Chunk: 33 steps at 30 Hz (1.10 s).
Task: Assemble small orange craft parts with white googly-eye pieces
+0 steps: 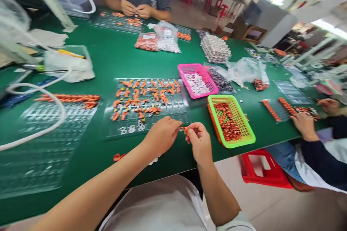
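My left hand and my right hand meet over the front part of the green table. Between their fingertips is a small orange piece, pinched by both hands; its details are too small to tell. Just beyond lies a clear tray bearing rows of orange curved pieces and a few white ones at its near edge. To the right of my right hand, a green basket holds many red-orange pieces. A pink basket with white pieces stands behind it. Near my left forearm lie loose red pieces.
On the left are another clear tray with a row of orange pieces and a white hose. Bagged parts and a white stack stand farther back. A person works opposite; another person's hand is at right.
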Each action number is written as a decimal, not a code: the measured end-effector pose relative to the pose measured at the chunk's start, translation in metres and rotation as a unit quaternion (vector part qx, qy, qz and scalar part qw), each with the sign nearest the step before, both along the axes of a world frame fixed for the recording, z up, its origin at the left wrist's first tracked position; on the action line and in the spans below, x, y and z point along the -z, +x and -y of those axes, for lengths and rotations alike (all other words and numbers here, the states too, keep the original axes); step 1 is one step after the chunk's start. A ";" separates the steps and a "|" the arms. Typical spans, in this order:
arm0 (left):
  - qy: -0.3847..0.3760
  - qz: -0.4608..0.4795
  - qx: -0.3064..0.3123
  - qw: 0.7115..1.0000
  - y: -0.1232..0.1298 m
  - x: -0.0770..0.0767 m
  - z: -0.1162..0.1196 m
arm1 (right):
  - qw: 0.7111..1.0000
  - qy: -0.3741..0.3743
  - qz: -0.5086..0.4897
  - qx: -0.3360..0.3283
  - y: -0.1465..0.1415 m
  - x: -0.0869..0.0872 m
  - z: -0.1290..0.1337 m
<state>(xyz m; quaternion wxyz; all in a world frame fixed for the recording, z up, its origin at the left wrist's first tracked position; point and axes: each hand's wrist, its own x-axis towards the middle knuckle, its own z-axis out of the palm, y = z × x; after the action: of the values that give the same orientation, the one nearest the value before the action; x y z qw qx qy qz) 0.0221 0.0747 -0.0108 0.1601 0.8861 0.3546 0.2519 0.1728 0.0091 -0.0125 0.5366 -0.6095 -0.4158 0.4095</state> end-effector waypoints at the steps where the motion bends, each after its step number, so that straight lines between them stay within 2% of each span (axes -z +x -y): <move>1: 0.031 0.011 -0.003 0.999 0.001 -0.001 -0.004 | 1.000 0.010 -0.005 0.014 0.001 -0.002 0.001; 6: 0.133 0.029 -0.025 0.990 0.010 0.002 -0.030 | 0.992 0.056 -0.104 0.038 0.005 -0.006 0.010; 10: 0.117 -0.016 0.003 0.993 0.012 0.016 -0.040 | 0.987 0.067 -0.145 0.031 0.007 -0.004 0.022; 13: 0.101 0.009 0.022 0.995 0.009 0.018 -0.028 | 0.985 0.059 -0.156 0.032 0.012 0.002 0.032; 15: 0.046 0.061 0.019 0.997 0.004 0.010 -0.009 | 0.984 0.066 -0.158 0.042 0.015 0.007 0.041; 18: -0.132 0.129 0.033 0.982 -0.010 -0.008 0.031 | 0.978 0.102 -0.169 0.067 0.015 0.015 0.056; 21: -0.338 0.184 0.003 0.923 -0.021 -0.015 0.068 | 0.976 0.116 -0.170 0.076 0.005 0.021 0.070; 24: -0.469 0.281 -0.033 0.837 -0.026 -0.009 0.091 | 0.980 0.114 -0.158 0.041 -0.009 0.026 0.078; 28: -0.537 0.396 -0.089 0.739 -0.027 -0.004 0.100 | 0.988 0.112 -0.109 -0.008 -0.022 0.027 0.082; 33: -0.583 0.438 -0.120 0.674 -0.027 -0.006 0.100 | 0.986 0.157 -0.018 -0.043 -0.024 0.027 0.084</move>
<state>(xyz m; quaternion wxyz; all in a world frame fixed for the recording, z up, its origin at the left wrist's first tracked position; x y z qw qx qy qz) -0.0053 -0.0258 -0.0052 0.7494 0.3514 0.4220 0.3701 0.1492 -0.0753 -0.0394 0.6148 -0.4916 -0.4912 0.3730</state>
